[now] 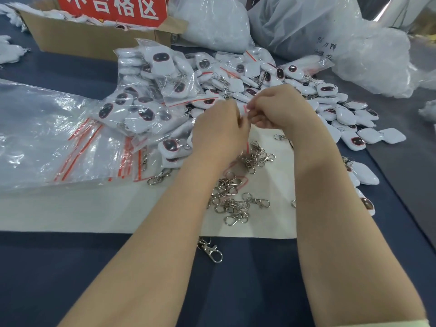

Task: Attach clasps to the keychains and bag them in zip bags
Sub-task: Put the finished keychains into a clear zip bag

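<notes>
Across the dark blue table (70, 267) lies a white sheet (118, 208), with the heap of white keychains (236, 74) at its far edge, empty zip bags (59, 138) stacked to your left and loose clasps (236, 201) scattered nearer you. Above the clasps your left hand (219, 131) and right hand (280, 109) meet, curled fingers of both pinching one clear, red-striped zip bag (246, 146); its contents are hidden.

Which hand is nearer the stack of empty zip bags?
Left. The left hand is right of the stack of empty zip bags; the right hand sits farther right, beyond it.
</notes>
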The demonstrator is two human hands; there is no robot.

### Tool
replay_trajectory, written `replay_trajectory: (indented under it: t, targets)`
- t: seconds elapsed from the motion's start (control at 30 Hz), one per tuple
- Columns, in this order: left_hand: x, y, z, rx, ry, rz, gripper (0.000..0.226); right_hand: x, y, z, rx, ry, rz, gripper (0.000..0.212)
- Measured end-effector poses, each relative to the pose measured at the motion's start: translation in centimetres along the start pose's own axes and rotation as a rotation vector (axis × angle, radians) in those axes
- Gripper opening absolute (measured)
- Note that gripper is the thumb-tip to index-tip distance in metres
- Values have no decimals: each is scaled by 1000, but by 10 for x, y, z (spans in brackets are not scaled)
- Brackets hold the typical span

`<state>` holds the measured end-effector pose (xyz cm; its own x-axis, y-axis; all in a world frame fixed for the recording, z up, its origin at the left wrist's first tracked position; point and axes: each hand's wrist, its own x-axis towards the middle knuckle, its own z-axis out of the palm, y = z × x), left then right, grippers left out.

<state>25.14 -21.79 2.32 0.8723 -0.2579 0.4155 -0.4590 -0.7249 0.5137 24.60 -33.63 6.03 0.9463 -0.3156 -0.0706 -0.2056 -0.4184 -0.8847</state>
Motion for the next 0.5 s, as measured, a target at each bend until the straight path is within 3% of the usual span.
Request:
replay_trajectory:
  t: [0.13, 0.23, 0.33, 0.5]
  targets:
    - [-8, 0, 5, 255, -71, 157, 22, 6, 1, 9, -102, 220, -121, 21]
    - [-6, 0, 6, 386, -219, 211, 32, 1, -4, 29, -189, 78, -223, 42]
    - [-6, 1, 3, 498, -348, 242, 41, -2, -3, 39, -178, -100, -124, 62]
    - [-6, 3, -12, 463, -529, 234, 41, -1, 8, 41, -7, -184, -59, 65]
